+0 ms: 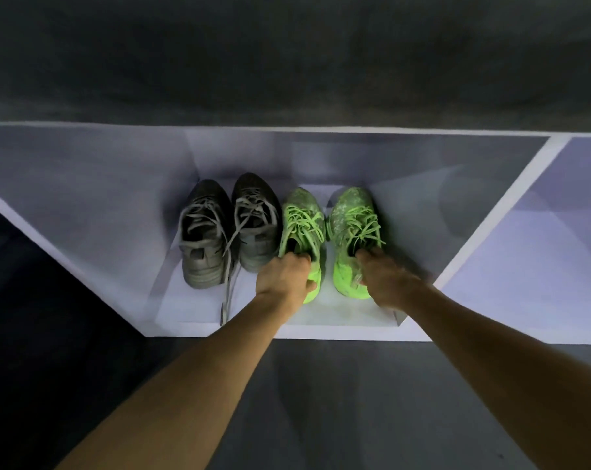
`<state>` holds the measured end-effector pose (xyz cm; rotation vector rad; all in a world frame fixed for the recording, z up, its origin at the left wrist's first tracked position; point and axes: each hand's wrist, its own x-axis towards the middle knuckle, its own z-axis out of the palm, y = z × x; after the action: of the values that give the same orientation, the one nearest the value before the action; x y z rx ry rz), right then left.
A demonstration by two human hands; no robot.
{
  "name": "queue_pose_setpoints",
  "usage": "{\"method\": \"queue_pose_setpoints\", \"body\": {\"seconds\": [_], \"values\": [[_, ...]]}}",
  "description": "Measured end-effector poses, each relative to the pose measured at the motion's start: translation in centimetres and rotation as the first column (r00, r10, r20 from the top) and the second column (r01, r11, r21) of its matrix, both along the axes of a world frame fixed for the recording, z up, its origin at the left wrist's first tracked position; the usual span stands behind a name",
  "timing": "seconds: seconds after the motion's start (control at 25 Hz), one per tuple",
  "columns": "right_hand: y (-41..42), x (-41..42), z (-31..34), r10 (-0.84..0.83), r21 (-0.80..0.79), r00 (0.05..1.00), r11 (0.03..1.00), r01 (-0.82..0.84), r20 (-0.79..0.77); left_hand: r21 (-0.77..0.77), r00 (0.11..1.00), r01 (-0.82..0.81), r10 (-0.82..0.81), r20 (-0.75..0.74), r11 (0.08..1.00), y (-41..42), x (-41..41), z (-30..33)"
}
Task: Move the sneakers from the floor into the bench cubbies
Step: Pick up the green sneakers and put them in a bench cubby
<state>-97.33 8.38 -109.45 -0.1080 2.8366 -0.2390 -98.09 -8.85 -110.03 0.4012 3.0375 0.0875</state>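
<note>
Two pairs of sneakers stand toes-in inside one white bench cubby (pixel 321 332). The grey pair, left grey sneaker (pixel 204 239) and right grey sneaker (pixel 255 222), sits on the left with a lace trailing over the cubby's front edge. Beside it are the left green sneaker (pixel 302 222) and the right green sneaker (pixel 351 218). My left hand (pixel 285 278) grips the heel collar of the left green sneaker, fingers inside its opening. My right hand (pixel 385 278), slightly blurred, holds the heel of the right green sneaker with fingers in its opening.
A white divider (pixel 500 212) separates this cubby from another cubby (pixel 558 249) on the right. The dark bench top (pixel 287 62) spans above. Dark floor (pixel 321 401) lies in front, under my forearms.
</note>
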Motion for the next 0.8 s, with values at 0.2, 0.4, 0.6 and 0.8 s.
{"method": "queue_pose_setpoints", "body": {"seconds": [0.2,0.4,0.6,0.8], "values": [[-0.1,-1.0,0.5,-0.074,0.115,0.993,0.99,0.085,-0.094,0.059,0.999,-0.037,0.039,-0.031,0.998,1.6,-1.6,0.1],[0.7,-1.3,0.7,-0.062,-0.091,0.995,0.994,0.055,-0.079,0.109,0.997,-0.042,0.034,0.073,0.993,1.4,-2.7,0.1],[0.2,-0.8,1.3,-0.026,-0.092,0.976,0.996,0.006,-0.218,0.207,1.0,-0.001,-0.001,0.009,0.978,-0.1,-3.1,1.7],[-0.6,1.0,4.0,0.005,-0.06,0.936,0.998,-0.028,-0.352,0.184,0.998,0.023,-0.012,-0.059,0.983,-1.3,-0.8,5.1]]}}
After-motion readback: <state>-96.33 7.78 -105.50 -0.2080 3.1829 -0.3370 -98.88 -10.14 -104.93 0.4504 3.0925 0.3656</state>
